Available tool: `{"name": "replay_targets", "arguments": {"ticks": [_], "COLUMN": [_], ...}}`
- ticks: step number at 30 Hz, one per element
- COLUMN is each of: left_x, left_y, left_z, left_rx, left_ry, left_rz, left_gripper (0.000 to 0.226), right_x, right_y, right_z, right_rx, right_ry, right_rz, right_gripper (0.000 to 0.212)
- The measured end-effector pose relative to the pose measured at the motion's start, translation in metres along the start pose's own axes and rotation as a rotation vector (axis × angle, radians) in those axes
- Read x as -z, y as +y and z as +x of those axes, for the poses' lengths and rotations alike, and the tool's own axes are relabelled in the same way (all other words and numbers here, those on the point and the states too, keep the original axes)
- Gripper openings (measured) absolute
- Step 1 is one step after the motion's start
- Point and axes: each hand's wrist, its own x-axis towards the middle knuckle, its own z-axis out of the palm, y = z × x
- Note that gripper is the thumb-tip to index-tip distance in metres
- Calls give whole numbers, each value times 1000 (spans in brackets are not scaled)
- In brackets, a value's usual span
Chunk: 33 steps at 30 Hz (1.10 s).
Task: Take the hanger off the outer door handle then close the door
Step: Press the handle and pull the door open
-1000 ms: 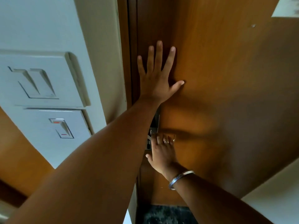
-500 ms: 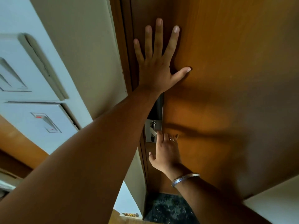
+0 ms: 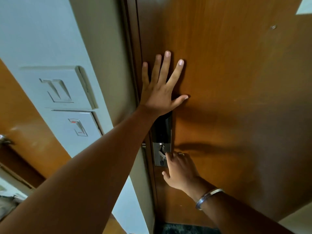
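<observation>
Left hand point(image 3: 158, 97) lower on door point(image 3: 228, 85)

Door point(image 3: 228, 98): smooth, semi-gloss brown wood. Lock plate point(image 3: 158, 159): brushed metal. Switches point(image 3: 67, 98): glossy white plastic. Bangle point(image 3: 208, 196): shiny metal.

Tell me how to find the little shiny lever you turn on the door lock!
Look at the big brown wooden door and follow its left edge down to the tall lock plate, black on top and silver below. The small curved silver metal lever sits on the silver part, just by the fingertips of the right hand. It is the only curved piece sticking out there.
</observation>
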Motion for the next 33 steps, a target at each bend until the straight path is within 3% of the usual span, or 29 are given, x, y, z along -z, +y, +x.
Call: {"name": "replay_targets", "arguments": {"ticks": [5,11,18,23,28,33], "left_x": [21,57,112,147,145,138], "left_y": [1,8,-6,-42,-70,-61], "left_z": [-14,-31,-79,-130,-164,-181], "left_rx": [-45,-68,-344,-451,-469,-544], "left_ry": [6,2,95,231,-25,-360], "left_rz": [9,-30,-194,-412,-487,-505], "left_gripper": [93,87,85,80,93,106], "right_x": [7,19,34,48,113,188], "right_y": [-13,-37,-73,-109,-159,-216], "right_z": [-22,-60,-111,-158,-177,-178], "right_rx": [-10,-92,-205,-405,-451,-526], "right_ry": [51,115,175,372,690,726], "right_rz": [4,-29,-118,-126,-253,-473], "right_gripper": [37,46,63,54,77,89]}}
